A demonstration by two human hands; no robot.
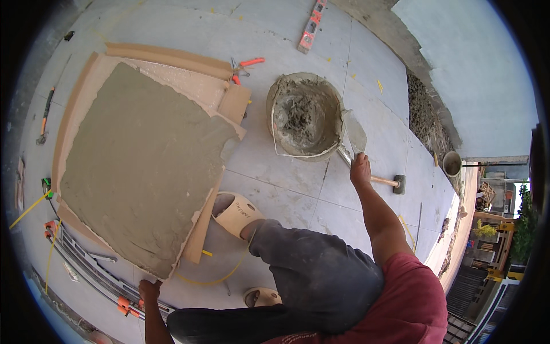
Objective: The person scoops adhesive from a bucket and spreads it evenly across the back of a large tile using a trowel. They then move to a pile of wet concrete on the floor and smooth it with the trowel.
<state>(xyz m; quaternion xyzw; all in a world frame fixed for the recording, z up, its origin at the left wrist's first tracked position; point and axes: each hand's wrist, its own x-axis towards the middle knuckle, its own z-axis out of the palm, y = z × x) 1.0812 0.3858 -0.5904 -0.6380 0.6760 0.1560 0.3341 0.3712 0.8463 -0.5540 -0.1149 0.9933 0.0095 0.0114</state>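
Note:
A large tile (143,155) coated with grey mortar lies on opened cardboard (172,57) at the left. My left hand (150,289) is closed on the tile's near corner, its fingertips partly hidden. At the right, my right hand (360,169) grips a trowel (355,132); the handle is hidden in the fist. The trowel's blade touches or sits just beside the right rim of a mortar-caked bucket (276,129). Wet mortar (303,117) lines the inside of that bucket.
Close below the right hand lies a rubber mallet (399,184). Pliers (236,77) with orange handles rest by the cardboard; a red spirit level (309,34) lies at the far side. A hammer (44,117) and long metal rails (91,269) are at the left. A small bucket (452,164) stands right.

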